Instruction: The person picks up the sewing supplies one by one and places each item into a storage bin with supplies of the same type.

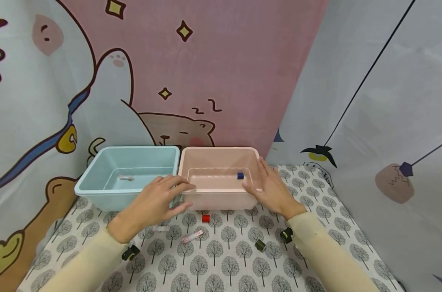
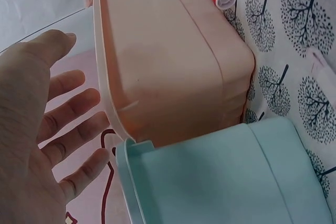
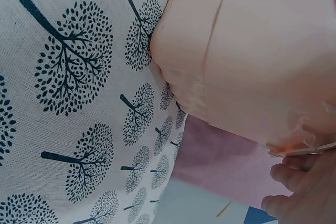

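A light pink plastic bin [image 1: 217, 198] stands beside a light blue plastic bin [image 1: 111, 196]. My left hand [image 1: 158, 200] is over the near inner corners of both bins; in the left wrist view its spread fingers hold nothing. At the pink bin's right front corner, my right hand [image 1: 273, 188] touches the rim, thumb at the front and straight fingers along the right side. Its fingertips [image 3: 283, 174] meet the rim in the right wrist view. A blue thread spool [image 1: 240, 176] lies inside the pink bin. Inside the blue bin is a small, slim pale object [image 1: 126, 178].
In front of the bins, on the tree-print cloth [image 1: 213, 267], lie a red thread spool [image 1: 205, 218], a dark green spool [image 1: 260, 245], a small white object [image 1: 160, 228] and a slim pale pink object [image 1: 192, 236]. A printed curtain [image 1: 242, 73] hangs behind the bins.
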A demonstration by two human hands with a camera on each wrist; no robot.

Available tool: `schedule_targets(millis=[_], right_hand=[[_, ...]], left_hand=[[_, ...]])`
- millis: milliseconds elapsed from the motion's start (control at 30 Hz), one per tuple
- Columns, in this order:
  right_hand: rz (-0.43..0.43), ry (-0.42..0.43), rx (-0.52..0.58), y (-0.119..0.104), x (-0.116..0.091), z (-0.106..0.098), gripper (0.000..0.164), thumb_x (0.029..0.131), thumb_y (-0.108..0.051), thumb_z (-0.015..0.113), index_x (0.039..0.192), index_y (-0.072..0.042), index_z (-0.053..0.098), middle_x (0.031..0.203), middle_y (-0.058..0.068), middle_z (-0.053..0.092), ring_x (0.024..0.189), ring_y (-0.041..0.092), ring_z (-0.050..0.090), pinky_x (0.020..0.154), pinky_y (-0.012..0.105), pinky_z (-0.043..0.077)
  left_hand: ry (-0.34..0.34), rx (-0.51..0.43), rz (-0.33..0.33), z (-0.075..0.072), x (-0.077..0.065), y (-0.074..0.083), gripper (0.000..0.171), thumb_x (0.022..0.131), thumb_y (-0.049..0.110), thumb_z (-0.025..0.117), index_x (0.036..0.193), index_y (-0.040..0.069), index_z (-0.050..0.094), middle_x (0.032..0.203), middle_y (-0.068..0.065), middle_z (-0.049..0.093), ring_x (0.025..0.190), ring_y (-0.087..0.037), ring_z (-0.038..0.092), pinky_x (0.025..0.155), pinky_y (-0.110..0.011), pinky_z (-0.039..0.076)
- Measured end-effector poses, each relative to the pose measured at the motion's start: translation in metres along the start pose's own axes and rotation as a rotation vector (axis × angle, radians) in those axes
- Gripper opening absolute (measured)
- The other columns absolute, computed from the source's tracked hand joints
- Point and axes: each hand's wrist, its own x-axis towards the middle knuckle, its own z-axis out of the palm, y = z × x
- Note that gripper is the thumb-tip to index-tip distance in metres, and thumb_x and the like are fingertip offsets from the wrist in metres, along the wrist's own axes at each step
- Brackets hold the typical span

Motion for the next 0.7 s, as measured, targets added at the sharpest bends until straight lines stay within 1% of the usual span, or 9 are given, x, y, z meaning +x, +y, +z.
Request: schedule_targets(millis=[167,333,500,700], right_hand=[[0.006,-0.008,0.002,-0.001,0.000,-0.001,0.108,0.113,-0.068,0.057,0.186,-0.002,0.012,0.198,0.017,0.007,0.182,0.049,0.018,0.150,0.071,0.010],[0.006,-0.010,-0.002,-0.002,0.000,-0.001,0.108,0.114,-0.068,0.057,0.186,-0.002,0.012,0.198,0.018,0.008,0.181,0.050,0.019,0.149,0.071,0.011],[0.004,-0.008,-0.003,-0.001,0.000,-0.001,0.108,0.113,-0.070,0.056,0.186,-0.002,0.012,0.198,0.018,0.008,0.181,0.050,0.020,0.149,0.071,0.010],[0.002,-0.001,0.000,-0.001,0.000,0.000,0.107,0.113,-0.067,0.058,0.186,-0.002,0.013,0.197,0.018,0.008,0.181,0.049,0.020,0.149,0.072,0.011]], left_hand=[[-0.005,-0.009,0.010,0.003,0.001,0.004,0.053,0.105,0.045,0.085,0.150,0.017,0.076,0.143,-0.005,0.080,0.133,-0.029,0.078,0.117,-0.057,0.066],[-0.025,-0.012,0.007,0.004,0.002,0.009,0.053,0.105,0.044,0.085,0.150,0.017,0.076,0.143,-0.004,0.080,0.132,-0.026,0.078,0.117,-0.054,0.066],[-0.019,-0.005,0.032,0.006,0.002,0.014,0.051,0.106,0.042,0.084,0.150,0.017,0.075,0.143,-0.002,0.079,0.135,-0.027,0.077,0.119,-0.054,0.066],[-0.004,-0.001,0.061,0.010,0.003,0.022,0.050,0.108,0.045,0.081,0.148,0.015,0.076,0.141,-0.001,0.079,0.136,-0.027,0.076,0.116,-0.052,0.068]])
